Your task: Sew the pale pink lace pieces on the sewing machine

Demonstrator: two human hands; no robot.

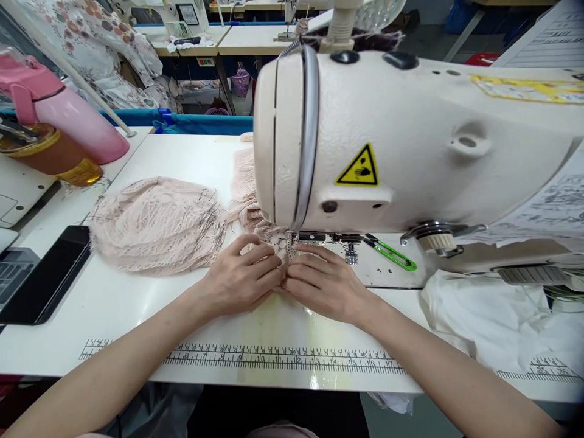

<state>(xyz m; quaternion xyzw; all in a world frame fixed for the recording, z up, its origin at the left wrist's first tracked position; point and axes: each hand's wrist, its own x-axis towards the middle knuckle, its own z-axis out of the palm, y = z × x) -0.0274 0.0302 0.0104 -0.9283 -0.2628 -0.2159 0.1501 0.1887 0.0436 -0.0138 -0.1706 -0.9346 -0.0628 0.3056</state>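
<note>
Pale pink lace fabric (263, 229) runs from behind the sewing machine (401, 140) to the front of its needle area. My left hand (249, 274) has its fingers curled on the lace's near end. Close beside it, my right hand (326, 280) pinches the same lace just in front of the presser foot. The two hands' fingertips nearly meet, and they hide part of the fabric edge. The needle itself is hidden by the machine head. To the left lies a bunched heap of pink lace pieces (157, 225) with dark loose threads.
Green thread snips (392, 252) lie on the machine bed. White cloth (488, 310) is heaped at the right. A black phone (48, 274), a pink bottle (77, 109) and an amber cup (55, 152) stand or lie at the left. A printed ruler (260, 358) follows the table's front edge.
</note>
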